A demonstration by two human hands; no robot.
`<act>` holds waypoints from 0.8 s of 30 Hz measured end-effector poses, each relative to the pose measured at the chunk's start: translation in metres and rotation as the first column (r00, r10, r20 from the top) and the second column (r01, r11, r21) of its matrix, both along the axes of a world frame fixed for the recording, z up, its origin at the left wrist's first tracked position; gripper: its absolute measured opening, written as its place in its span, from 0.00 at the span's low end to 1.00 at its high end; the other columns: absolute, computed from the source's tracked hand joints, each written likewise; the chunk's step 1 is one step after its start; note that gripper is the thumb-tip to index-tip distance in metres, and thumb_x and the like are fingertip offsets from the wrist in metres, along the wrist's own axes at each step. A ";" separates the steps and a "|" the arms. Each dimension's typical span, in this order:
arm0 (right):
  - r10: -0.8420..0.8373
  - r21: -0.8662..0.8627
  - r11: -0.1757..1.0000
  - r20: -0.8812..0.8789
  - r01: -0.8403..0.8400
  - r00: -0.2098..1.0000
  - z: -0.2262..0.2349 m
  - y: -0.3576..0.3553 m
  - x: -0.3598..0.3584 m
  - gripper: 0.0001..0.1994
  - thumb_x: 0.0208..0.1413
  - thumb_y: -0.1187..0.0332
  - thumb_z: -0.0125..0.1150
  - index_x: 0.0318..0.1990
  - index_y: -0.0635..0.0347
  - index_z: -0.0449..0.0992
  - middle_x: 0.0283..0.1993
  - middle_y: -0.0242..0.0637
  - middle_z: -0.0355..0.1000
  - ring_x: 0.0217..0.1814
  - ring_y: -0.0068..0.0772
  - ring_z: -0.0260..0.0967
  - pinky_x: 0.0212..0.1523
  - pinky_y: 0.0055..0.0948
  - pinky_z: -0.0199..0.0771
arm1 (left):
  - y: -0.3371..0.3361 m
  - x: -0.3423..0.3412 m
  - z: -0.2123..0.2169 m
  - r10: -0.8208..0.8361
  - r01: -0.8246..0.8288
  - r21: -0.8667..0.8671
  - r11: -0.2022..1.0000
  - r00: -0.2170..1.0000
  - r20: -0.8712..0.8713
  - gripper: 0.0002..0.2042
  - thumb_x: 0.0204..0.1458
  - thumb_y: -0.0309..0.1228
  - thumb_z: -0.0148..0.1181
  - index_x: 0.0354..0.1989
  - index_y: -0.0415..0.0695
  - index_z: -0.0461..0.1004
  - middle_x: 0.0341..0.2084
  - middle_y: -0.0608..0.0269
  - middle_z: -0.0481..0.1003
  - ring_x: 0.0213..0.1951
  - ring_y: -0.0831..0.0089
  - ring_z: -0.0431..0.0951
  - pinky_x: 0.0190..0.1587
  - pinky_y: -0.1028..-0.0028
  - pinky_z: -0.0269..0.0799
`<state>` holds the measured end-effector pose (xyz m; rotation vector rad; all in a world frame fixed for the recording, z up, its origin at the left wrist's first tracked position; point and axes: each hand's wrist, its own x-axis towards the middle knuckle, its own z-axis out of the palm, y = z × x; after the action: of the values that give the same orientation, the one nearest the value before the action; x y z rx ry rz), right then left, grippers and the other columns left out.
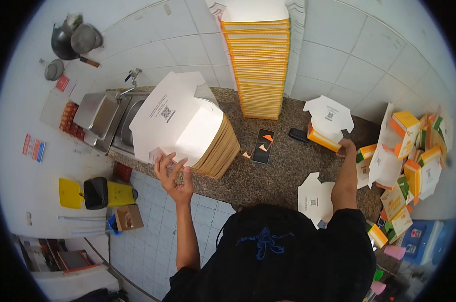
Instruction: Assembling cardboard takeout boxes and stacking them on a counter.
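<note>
My left hand (175, 178) has its fingers spread at the near edge of a leaning stack of nested cardboard takeaway boxes (219, 151). The top box of that stack has a wide white flap (160, 113) folded outward. At the right of the counter, my right hand (346, 146) is closed at the corner of an orange-and-white takeaway box (322, 138), whose white lid flap stands up; some fingers are hidden. Nearer my body, another box with a white flap (314, 197) lies partly under my right forearm.
A tall stack of orange-edged boxes (261, 70) stands against the tiled wall. A phone (263, 146) with orange paper scraps and a black case (298, 135) lie mid-counter. Folded boxes (412, 173) are heaped at right. A sink (132, 121) and yellow bin (119, 194) are at left.
</note>
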<state>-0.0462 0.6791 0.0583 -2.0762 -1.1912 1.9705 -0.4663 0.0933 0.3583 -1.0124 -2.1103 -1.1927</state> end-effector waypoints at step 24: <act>0.723 0.691 -0.417 0.646 -0.590 0.245 0.420 -0.315 -0.444 0.15 0.46 0.66 0.66 0.41 0.63 0.80 0.40 0.49 0.78 0.43 0.51 0.77 0.44 0.45 0.77 | -0.025 -0.021 0.015 -0.139 0.128 -0.097 0.987 0.984 -0.111 0.16 0.32 0.31 0.81 0.31 0.44 0.80 0.38 0.66 0.79 0.49 0.60 0.72 0.52 0.62 0.68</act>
<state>-0.4902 0.3646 0.4779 -0.2339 -3.0246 0.5240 -0.4874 0.0678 0.3729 -1.2511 -2.0463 -1.0800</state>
